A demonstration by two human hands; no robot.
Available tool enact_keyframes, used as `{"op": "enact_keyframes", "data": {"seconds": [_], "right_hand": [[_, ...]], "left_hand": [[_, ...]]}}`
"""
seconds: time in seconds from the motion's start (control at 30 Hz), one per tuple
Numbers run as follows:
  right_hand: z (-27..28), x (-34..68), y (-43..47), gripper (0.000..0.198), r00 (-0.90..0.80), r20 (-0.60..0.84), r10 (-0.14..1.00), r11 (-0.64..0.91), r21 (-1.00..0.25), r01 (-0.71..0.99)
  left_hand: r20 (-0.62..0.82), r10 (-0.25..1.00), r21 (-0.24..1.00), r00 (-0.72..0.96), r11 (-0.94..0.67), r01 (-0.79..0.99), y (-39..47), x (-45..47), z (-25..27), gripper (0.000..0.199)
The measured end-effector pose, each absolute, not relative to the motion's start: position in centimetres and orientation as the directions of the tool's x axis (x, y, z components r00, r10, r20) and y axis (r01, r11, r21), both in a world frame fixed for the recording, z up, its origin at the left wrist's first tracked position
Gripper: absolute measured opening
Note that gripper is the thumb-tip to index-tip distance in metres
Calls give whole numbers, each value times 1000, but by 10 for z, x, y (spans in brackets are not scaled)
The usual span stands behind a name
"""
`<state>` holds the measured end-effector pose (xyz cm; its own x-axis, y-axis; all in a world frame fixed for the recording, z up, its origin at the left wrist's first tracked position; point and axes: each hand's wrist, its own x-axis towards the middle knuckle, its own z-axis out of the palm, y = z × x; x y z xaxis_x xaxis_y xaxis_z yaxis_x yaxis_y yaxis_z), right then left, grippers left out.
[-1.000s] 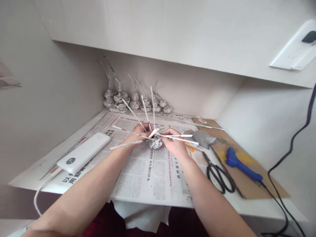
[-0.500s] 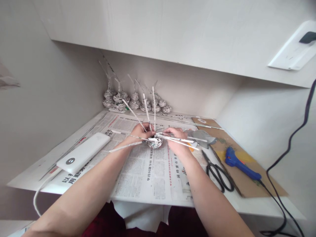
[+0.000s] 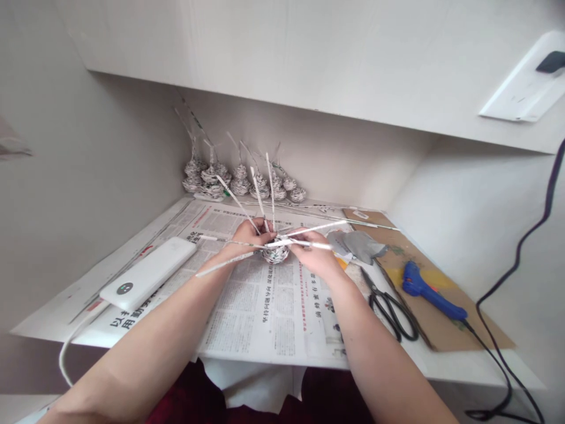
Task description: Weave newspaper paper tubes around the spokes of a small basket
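Observation:
A small round piece woven from rolled newspaper strips (image 3: pixel 276 254) is held over the newspaper, its loose paper sticks fanning outward on all sides. My left hand (image 3: pixel 256 233) is closed on its far left side, thumb and fingers pinching near the rim. On the right, my right hand (image 3: pixel 311 242) has its fingers closed round a rolled paper stick (image 3: pixel 315 244) by the rim. Another paper stick (image 3: pixel 315 228) slants up to the right above that hand. Several sticks stand up behind my left fingers. Part of both hands' fingertips is hidden by the sticks.
Several woven gourd shapes (image 3: pixel 241 181) stand along the back wall, with long paper sticks (image 3: pixel 353 220) lying before them. A white power bank (image 3: pixel 150 271) is at left. At right are black scissors (image 3: pixel 391 309), a blue glue gun (image 3: pixel 432 294) and cardboard (image 3: pixel 445 330).
My right hand has shifted slightly with the sticks on its side. One stick there now points up and right instead of lying low. My left hand stays in place.

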<state>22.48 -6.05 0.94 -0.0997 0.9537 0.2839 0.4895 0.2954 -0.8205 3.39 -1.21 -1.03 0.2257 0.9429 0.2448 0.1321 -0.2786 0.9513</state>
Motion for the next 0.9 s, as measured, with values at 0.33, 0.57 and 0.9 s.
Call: {"op": "enact_keyframes", "data": {"seconds": [0.33,0.57,0.9], "right_hand": [[13,228,-60,17,-201,359,911,411,-813,413],[14,239,-54,17,-225,399,889,448,-655,609],[23,238,-60,14,-257,607,752,473,-226,852]], "left_hand": [[214,946,969,242,-237,71,-14,35,-8,36],[237,935,960,264,-267,87,-18,35,-4,31],[301,869,911,393,-384,152,-19,37,0,23]]}}
